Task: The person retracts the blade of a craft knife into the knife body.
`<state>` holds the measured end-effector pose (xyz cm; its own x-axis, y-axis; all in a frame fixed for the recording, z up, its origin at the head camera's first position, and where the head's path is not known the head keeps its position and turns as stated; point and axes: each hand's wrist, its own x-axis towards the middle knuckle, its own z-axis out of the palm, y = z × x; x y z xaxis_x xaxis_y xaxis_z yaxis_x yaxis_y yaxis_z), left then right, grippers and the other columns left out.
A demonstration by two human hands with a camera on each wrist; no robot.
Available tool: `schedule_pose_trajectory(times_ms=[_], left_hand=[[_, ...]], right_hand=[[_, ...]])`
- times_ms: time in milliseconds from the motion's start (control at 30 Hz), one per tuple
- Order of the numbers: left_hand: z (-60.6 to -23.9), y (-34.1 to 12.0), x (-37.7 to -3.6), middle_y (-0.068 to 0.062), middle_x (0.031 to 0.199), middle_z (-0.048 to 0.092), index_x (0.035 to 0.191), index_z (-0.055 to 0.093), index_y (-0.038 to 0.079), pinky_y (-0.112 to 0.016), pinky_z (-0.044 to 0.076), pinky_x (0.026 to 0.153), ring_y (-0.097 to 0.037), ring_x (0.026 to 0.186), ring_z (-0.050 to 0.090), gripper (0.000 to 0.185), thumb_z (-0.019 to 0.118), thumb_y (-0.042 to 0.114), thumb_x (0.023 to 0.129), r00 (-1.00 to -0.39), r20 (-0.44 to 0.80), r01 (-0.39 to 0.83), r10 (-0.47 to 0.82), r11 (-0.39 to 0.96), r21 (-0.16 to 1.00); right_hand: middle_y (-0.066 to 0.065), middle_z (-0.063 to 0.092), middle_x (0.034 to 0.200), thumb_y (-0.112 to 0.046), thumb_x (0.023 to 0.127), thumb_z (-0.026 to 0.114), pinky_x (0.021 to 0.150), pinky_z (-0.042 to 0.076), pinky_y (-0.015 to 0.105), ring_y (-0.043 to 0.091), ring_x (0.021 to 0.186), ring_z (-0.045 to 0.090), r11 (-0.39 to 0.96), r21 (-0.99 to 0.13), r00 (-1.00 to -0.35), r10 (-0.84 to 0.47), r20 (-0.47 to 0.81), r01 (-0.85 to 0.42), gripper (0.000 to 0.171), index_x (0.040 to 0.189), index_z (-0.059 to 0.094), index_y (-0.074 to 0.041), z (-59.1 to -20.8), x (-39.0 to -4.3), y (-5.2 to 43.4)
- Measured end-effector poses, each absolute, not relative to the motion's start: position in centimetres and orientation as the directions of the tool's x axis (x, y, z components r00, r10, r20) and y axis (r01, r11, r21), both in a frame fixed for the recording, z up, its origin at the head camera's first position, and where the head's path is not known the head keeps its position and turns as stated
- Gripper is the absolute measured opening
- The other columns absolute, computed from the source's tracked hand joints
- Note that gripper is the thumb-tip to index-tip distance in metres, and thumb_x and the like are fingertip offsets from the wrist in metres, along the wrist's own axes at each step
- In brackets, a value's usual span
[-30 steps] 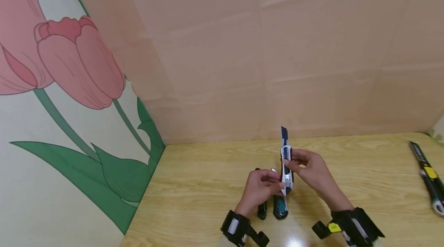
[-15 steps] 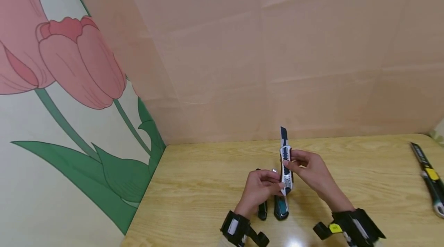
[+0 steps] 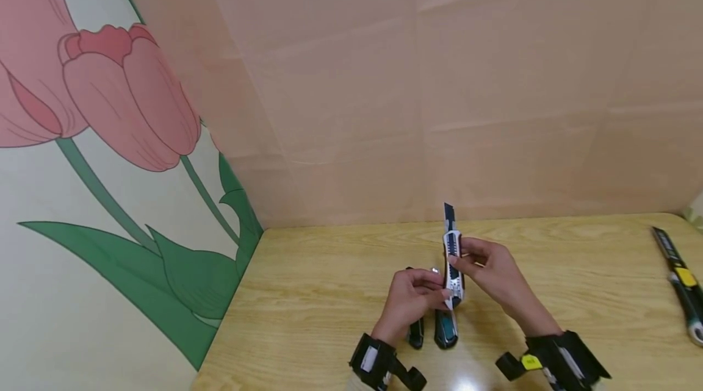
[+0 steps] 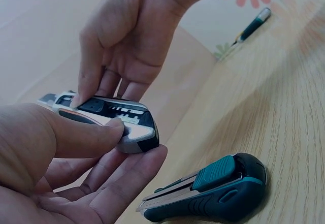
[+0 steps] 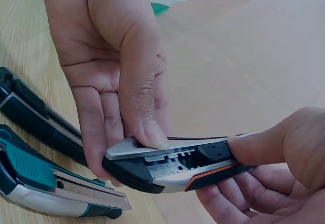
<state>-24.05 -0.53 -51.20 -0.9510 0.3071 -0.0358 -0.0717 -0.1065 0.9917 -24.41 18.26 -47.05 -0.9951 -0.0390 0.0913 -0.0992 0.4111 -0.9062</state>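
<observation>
Right of lower centre, your left hand (image 3: pixel 413 296) and right hand (image 3: pixel 491 269) pinch a snap-off utility knife (image 3: pixel 453 281), fingers (image 4: pixel 91 136) best placed behind its extended blade (image 3: pixel 450 217).

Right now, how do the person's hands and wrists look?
The left hand and right hand are ungloved. The left wrist's boxy black mount bears a pale rectangular patch; the right wrist's black mount bears a yellow label. Each has a jutting block. A pale cuff shows beside the left mount.

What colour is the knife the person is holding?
The held knife is silver and black with an orange stripe; clearest in the right wrist view.
</observation>
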Motion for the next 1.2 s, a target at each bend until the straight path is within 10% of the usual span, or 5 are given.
schedule_pose_trajectory(times_ms=[1200], left_hand=[[-51.0, -1.0, -24.1, -0.014, 0.094, 0.076, 0.096, 0.078, 0.004, -0.038, 0.066, 0.067, -0.027, 0.078, 0.075, 0.017, 0.080, -0.008, 0.083, -0.950, -0.052, -0.083, 0.307, -0.087, 0.993]], right_hand=[[0.019, 0.068, 0.122, -0.007, 0.099, 0.068, 0.070, 0.058, 0.029, 0.030, 0.102, 0.065, 0.360, -0.929, -0.996, -0.038, 0.081, -0.089, 0.041, 0.138, 0.059, 0.000, -46.6, -23.8, 17.2]])
